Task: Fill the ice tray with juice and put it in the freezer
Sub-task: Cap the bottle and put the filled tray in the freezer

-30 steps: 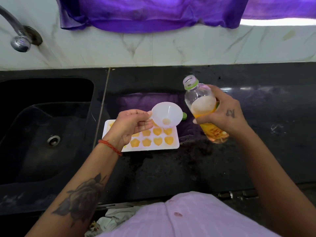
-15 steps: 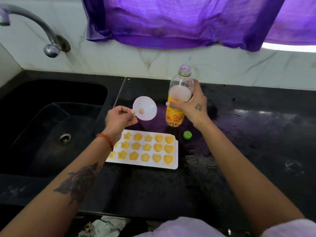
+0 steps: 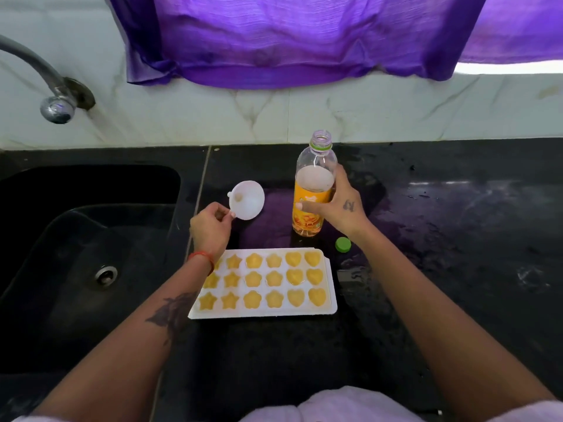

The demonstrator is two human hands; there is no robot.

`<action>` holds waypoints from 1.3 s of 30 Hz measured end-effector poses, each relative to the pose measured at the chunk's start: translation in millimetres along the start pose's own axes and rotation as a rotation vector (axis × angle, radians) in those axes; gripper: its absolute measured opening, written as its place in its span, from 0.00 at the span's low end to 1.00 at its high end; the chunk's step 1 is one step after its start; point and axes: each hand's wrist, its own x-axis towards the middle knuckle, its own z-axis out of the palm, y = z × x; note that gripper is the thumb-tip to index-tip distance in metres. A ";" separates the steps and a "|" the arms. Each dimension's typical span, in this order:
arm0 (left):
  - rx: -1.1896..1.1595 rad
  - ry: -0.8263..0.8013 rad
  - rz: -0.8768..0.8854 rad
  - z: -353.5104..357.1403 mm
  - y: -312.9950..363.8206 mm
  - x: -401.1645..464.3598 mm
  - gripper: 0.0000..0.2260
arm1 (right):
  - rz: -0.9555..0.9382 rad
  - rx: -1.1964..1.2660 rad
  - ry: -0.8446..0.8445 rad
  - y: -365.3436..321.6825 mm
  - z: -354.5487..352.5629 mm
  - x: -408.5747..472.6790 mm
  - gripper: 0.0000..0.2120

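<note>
The filling looks done: every visible cell of the tray [image 3: 268,283] holds yellow juice, stars at the left, flowers in the middle, hearts at the right, though the left forearm hides a few cells at the far left corner. The tray lies flat on the black desk [image 3: 457,269], just beside the sink [image 3: 91,254]. What is left, as I judge it, is to put down the tools, perhaps cap the bottle, and carry the tray to the freezer, which is not in view

The right hand [image 3: 341,208] is wrapped around the bottle [image 3: 313,190], fingers closed on its labelled middle; the bottle stands upright on the desk behind the tray, open, about half full. Its green cap [image 3: 343,244] lies loose near the tray's far right corner. The left hand [image 3: 210,226] pinches the rim of the white funnel [image 3: 247,200] between thumb and fingers, holding it tilted above the desk, clear of the tray
</note>
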 end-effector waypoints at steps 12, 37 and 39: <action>0.062 -0.096 0.541 12.6 62.3 -23.7 0.30 | 0.131 -0.847 -0.277 68.9 -6.9 -63.0 0.25; -0.320 -0.575 0.355 36.2 137.7 -23.1 0.35 | -0.573 -1.012 -0.341 -132.9 -64.9 40.7 0.14; -0.318 -0.583 0.352 35.8 137.7 -22.8 0.35 | -0.643 -1.129 -0.400 -138.8 -64.7 43.6 0.13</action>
